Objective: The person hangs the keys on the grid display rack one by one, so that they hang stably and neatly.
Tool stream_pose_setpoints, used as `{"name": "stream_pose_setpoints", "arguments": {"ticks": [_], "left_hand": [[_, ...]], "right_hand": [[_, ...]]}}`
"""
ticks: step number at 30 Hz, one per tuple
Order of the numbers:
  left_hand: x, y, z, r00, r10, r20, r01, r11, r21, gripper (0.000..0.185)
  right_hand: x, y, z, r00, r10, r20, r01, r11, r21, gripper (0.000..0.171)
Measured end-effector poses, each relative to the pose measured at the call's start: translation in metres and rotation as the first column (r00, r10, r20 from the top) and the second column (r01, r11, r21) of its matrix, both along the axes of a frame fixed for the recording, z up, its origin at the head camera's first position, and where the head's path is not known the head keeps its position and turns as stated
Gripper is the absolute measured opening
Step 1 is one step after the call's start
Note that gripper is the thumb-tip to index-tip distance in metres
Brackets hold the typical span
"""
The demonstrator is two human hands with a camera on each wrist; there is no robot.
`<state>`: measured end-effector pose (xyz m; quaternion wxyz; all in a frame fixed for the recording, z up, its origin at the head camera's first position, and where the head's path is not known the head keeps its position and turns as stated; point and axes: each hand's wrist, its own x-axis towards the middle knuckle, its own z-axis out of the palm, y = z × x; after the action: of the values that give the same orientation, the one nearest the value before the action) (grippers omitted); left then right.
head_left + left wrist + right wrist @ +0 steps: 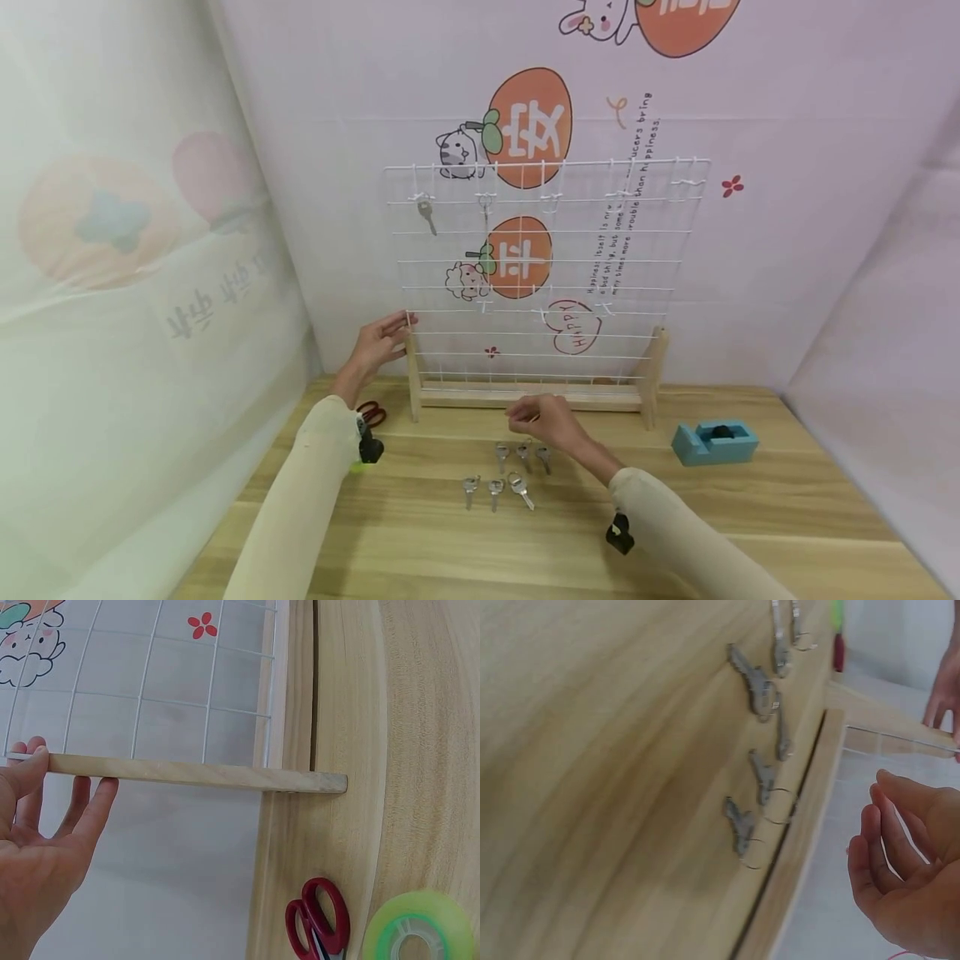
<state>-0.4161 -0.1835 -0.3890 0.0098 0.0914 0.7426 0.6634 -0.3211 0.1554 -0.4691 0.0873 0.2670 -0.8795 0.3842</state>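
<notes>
Reference: head view, clock centred on the six keys [496, 492]. The keys lie on the desk [450, 550] in two rows of three; several carry split rings. The wire rack [540, 288] stands at 12 o'clock in a wooden frame, white hooks fitted along its mesh. Two further keys hang near its top: the first hung key [427, 215] at 11 o'clock, the second hung key [486, 208] near 12.

Left hand [375, 343], between 10 and 11 o'clock: thumb and fingers pinch the upper end of the left side post [195, 772].

Right hand [551, 421], 1 o'clock: fingers loosely curved, thumb tip close to the index tip; no item visible between them.

Scissors [341, 922]: 10 o'clock. Green tape roll [420, 904]: 9 o'clock. Blue tape dispenser [716, 454]: 3 o'clock.
</notes>
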Motion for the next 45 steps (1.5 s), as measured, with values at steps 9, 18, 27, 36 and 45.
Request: {"name": "stream_pose_setpoints", "arguments": {"ticks": [9, 18, 27, 36, 45], "left_hand": [[-0.001, -0.001, -0.002, 1.000, -0.003, 0.001, 0.003, 1.000, 0.000, 0.046], [-0.003, -0.002, -0.001, 1.000, -0.009, 0.001, 0.009, 1.000, 0.014, 0.046], [-0.005, -0.001, -0.003, 1.000, 0.003, 0.008, -0.003, 1.000, 0.007, 0.045], [-0.005, -0.003, -0.002, 1.000, -0.004, 0.002, 0.004, 1.000, 0.015, 0.046], [-0.004, -0.002, -0.002, 1.000, -0.004, 0.010, 0.003, 1.000, 0.019, 0.046]], "right_hand": [[-0.009, -0.005, -0.026, 0.999, 0.040, -0.006, -0.040, 0.998, 0.043, 0.015], [-0.015, -0.016, -0.039, 0.996, 0.007, 0.088, -0.017, 0.995, 0.103, 0.019], [-0.012, -0.017, -0.042, 0.991, 0.057, 0.121, -0.077, 0.983, 0.169, 0.019], [-0.012, -0.017, -0.039, 0.990, 0.080, 0.116, -0.100, 0.979, 0.179, 0.013], [-0.011, -0.017, -0.041, 0.991, 0.058, 0.119, -0.078, 0.982, 0.169, 0.012]]}}
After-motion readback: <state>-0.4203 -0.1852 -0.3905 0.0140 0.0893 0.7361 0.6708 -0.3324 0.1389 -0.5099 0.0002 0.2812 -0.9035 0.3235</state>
